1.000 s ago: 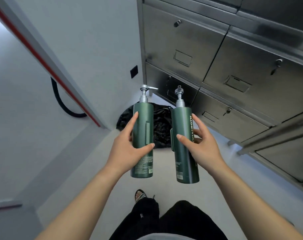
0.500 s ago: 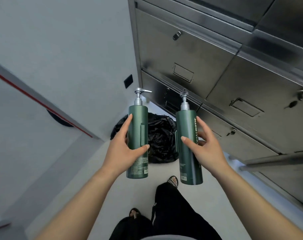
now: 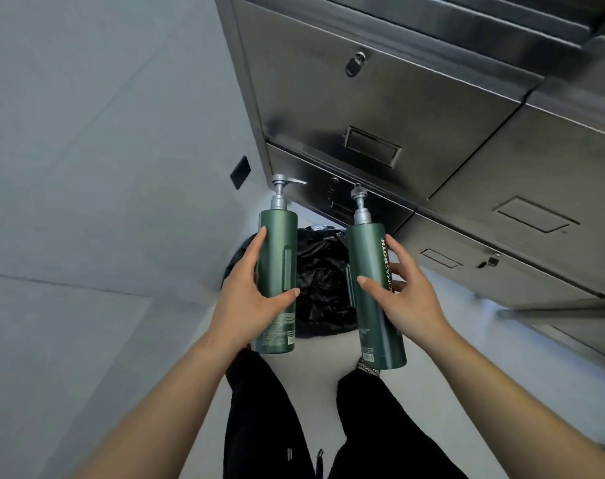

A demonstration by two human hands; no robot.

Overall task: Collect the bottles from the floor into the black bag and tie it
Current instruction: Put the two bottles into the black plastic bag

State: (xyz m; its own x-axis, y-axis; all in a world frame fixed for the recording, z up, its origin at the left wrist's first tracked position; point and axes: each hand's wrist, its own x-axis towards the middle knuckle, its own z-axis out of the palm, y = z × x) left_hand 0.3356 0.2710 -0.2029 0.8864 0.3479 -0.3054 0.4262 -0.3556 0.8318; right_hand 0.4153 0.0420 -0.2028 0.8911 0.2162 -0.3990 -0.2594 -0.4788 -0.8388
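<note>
Two tall green pump bottles, one in the left hand (image 3: 249, 305) and one in the right hand (image 3: 403, 299), fingers wrapped mid-body, are held upright above the black bag (image 3: 323, 271) on the floor; they look rigid, smooth, likely slippery.

Pale floor (image 3: 443, 344), crumpled black bag (image 3: 323, 281) on it.

head cam: on your head | faces forward and down | close over your hands (image 3: 328, 302) | floor (image 3: 322, 361) below
</note>
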